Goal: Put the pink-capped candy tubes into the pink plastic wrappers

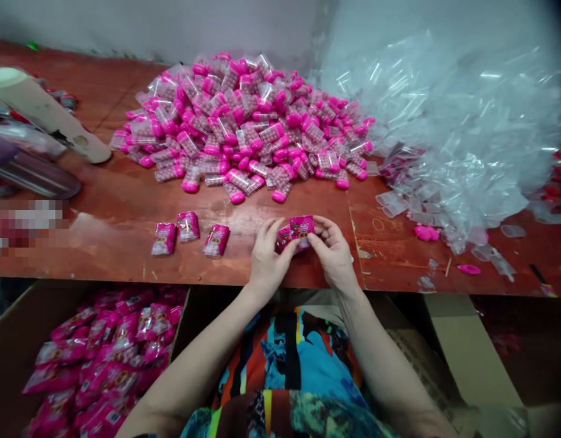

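Note:
Close to the table's front edge, my left hand (268,258) and my right hand (333,252) hold a small pink printed packet (301,226) between them. Fingers and thumbs of both hands are closed on its two sides, and its lower part is partly hidden by the thumbs. To the left of my hands lie three similar pink packets (216,240) with pale contents. Beyond them rises a big heap of clear tubes with pink caps (244,128), filled with small pale pink balls.
A pile of clear plastic containers (454,146) stands at the right, with loose pink pieces (426,232) in front. On the left are a whitish cylinder (47,112) and a clear bottle (34,167). Below the table edge, a cardboard box (11,322) holds many pink bags (111,365).

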A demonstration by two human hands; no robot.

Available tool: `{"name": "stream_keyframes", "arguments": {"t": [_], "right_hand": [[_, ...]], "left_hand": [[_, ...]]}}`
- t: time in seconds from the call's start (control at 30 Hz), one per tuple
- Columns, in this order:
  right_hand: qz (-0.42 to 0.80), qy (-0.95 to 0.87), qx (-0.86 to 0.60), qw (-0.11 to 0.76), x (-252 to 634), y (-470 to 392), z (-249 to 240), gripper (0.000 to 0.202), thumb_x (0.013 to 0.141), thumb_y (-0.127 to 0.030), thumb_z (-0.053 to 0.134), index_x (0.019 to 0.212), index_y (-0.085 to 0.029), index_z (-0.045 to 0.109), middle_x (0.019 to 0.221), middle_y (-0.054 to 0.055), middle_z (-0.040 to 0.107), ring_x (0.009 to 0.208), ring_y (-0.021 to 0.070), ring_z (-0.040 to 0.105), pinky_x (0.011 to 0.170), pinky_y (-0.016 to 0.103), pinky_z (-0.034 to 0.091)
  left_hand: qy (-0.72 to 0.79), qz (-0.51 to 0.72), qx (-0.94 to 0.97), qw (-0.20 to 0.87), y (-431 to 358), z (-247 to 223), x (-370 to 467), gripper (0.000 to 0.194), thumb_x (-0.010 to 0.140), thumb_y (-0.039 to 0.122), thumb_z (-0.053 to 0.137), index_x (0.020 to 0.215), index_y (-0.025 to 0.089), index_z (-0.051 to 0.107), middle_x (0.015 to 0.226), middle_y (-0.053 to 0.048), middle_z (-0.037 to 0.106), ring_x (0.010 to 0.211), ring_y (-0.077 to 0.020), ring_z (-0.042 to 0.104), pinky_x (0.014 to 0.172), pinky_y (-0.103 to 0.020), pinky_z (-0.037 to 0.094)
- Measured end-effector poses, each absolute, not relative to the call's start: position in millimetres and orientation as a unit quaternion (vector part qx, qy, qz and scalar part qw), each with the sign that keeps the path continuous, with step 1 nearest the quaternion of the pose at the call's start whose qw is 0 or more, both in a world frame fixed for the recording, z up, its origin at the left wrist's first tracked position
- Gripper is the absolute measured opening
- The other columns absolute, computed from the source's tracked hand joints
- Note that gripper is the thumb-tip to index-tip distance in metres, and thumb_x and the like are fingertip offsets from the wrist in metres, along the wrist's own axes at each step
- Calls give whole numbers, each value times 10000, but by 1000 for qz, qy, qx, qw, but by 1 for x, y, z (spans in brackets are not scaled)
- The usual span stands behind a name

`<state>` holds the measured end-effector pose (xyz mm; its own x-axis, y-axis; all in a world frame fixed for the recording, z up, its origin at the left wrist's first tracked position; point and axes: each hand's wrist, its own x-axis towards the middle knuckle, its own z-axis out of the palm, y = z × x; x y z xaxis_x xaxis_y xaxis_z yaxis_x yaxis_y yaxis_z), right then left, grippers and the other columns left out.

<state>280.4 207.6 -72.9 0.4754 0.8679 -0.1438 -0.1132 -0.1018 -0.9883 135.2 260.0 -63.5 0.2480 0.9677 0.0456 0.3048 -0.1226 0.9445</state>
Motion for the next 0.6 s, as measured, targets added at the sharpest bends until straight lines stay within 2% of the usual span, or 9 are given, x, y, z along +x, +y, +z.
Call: {"name": "stream_keyframes", "arguments": {"t": [0.03,0.07,0.1,0.17,0.27,0.37,0.5,0.6], "right_hand": [[419,-299,-609,603,282,209,-72,391,894,-334,736,1259,-263,615,1107,67,735,1003,234,684,919,415,573],[428,-294,-602,607,283,211,-71,406,879,-334,750,1256,-262,617,1077,56,733,988,227,684,902,395,571],[435,-289,-597,609,284,212,-71,414,866,-339,761,1248,-259,621,1026,40,728,947,214,682,869,369,568],[451,-285,-589,607,284,215,-71,428,862,-364,769,1247,-255,618,914,1,700,844,186,665,803,324,553],[452,-300,-595,593,282,219,-74,410,908,-412,724,1263,-252,595,805,-30,663,742,179,633,739,310,532],[388,-365,-650,542,283,222,-77,343,985,-415,617,1287,-256,588,750,-35,647,690,190,612,696,313,504],[284,-482,-744,366,295,220,-77,317,1049,-329,517,1337,-236,609,774,7,689,689,211,626,705,328,474],[222,-533,-776,252,302,219,-76,254,1023,-331,580,1217,-226,707,954,95,727,882,269,671,809,373,488]], "left_hand": [[508,358,582,525,262,-59,137,366,875,381,759,1190,195,748,1124,-132,737,839,-220,670,738,-353,543],[512,331,513,604,264,-55,138,371,853,426,777,1130,180,754,921,-89,727,664,-169,601,606,-299,479],[503,299,454,673,266,-51,140,361,835,465,790,1039,169,758,737,-38,664,545,-126,503,524,-261,390],[467,257,386,753,271,-46,142,356,791,496,825,828,155,728,537,25,518,462,-82,380,477,-233,266],[462,264,369,762,277,-46,146,423,713,456,888,604,157,610,478,29,477,456,-67,374,473,-233,231],[486,267,364,748,282,-51,146,492,699,441,902,525,170,530,438,27,458,430,-67,370,461,-238,206],[509,257,346,745,291,-53,136,469,743,450,880,569,165,551,422,31,455,402,-56,329,453,-226,160],[501,261,317,762,297,-52,129,450,749,465,883,635,157,575,442,37,462,406,-51,335,450,-217,143]]}}
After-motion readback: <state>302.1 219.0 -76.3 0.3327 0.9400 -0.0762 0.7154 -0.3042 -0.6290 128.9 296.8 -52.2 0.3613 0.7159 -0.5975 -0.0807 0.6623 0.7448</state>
